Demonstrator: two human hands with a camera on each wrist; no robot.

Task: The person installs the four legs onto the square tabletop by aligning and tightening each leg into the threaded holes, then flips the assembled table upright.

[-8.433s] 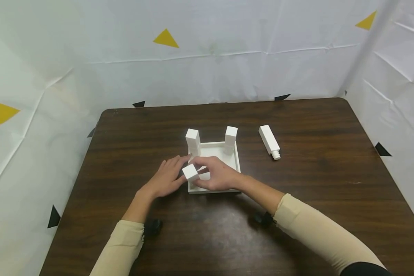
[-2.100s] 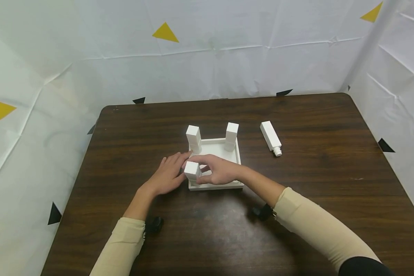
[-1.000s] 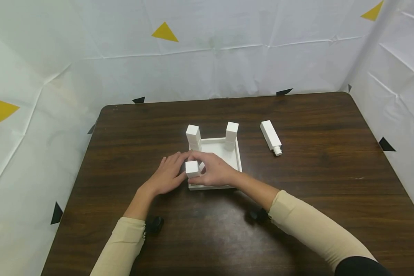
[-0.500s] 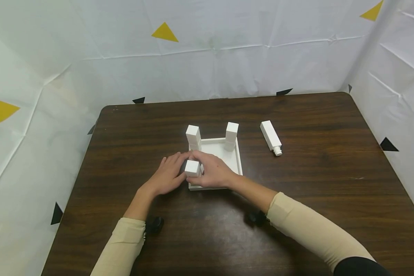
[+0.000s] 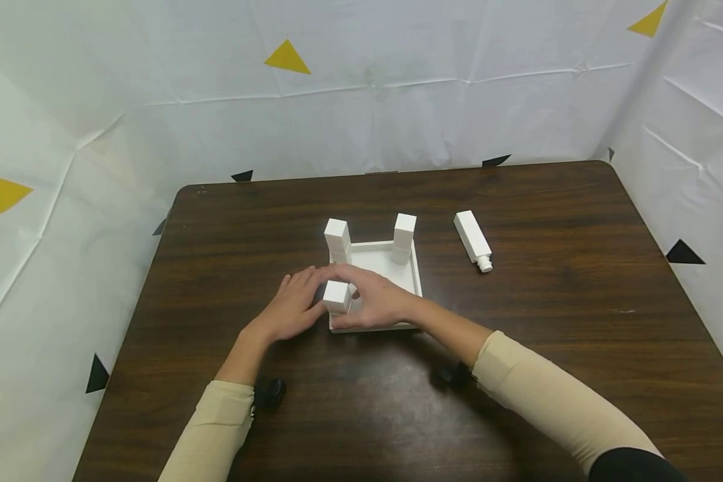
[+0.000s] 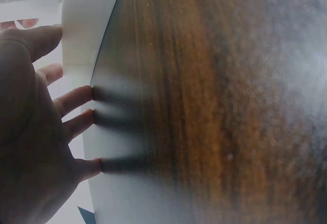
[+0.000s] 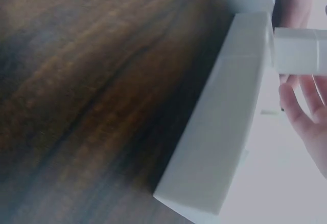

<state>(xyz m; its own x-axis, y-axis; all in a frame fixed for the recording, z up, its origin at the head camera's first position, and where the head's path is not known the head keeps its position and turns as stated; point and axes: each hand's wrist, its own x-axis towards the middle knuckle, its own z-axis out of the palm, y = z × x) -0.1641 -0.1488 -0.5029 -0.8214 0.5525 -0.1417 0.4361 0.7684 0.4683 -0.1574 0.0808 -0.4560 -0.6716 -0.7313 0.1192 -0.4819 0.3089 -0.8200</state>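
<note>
A white square frame like an upturned small tabletop (image 5: 420, 281) lies on the table, raised rim upward. In its near-left corner stands a white square leg (image 5: 337, 296), also seen in the right wrist view as a leg (image 7: 299, 50). My right hand (image 5: 381, 300) has its fingers curved round this leg; its thumb sits a little off the near side. My left hand (image 5: 292, 309) lies flat beside the frame's left edge, fingers spread, thumb reaching toward the leg's base. In the left wrist view its fingertips (image 6: 76, 97) rest at the tabletop's side (image 6: 91, 24).
Two more white legs stand in the far corners, the left leg (image 5: 337, 239) and right leg (image 5: 404, 235). A loose white leg (image 5: 472, 239) with a narrow knobbed end lies to the right. The brown wooden table (image 5: 548, 321) has white sheeting (image 5: 397, 127) behind it.
Over the last seconds the near-left leg has gone from tilted to nearly upright. Since half a second ago my right thumb has eased off it. My left hand stays put.
</note>
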